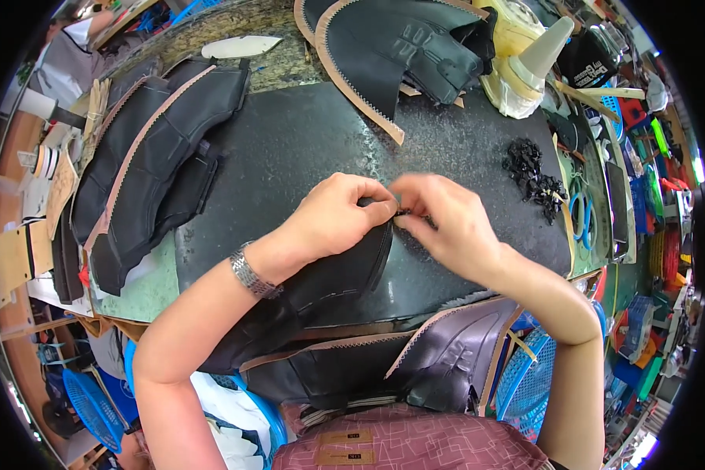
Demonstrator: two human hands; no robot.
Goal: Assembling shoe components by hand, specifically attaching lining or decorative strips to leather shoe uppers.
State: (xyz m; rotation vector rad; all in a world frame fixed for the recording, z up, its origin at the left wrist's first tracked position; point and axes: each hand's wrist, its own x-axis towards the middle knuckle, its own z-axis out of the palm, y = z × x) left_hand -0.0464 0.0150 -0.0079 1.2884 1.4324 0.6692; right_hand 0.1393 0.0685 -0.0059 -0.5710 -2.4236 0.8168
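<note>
My left hand (338, 215), with a metal watch band at its wrist, pinches the upper corner of a black leather boot upper (333, 274). The upper hangs from the board's edge toward my lap. Thumb and fingers of my right hand (442, 223) are closed at that same corner, almost touching the left fingertips. A tiny dark bit shows between the two hands, but I cannot tell what it is. More boot uppers (454, 345) with brown zigzag-cut edges lie across my lap.
On the left lie stacked black boot uppers (153, 149); others (392, 55) sit at the far side. A yellowish container (517, 82) with a pale cone stands far right. Nearer are a heap of small shiny black pieces (534, 176) and blue-handled scissors (581, 213). A black board (282, 149) covers the table.
</note>
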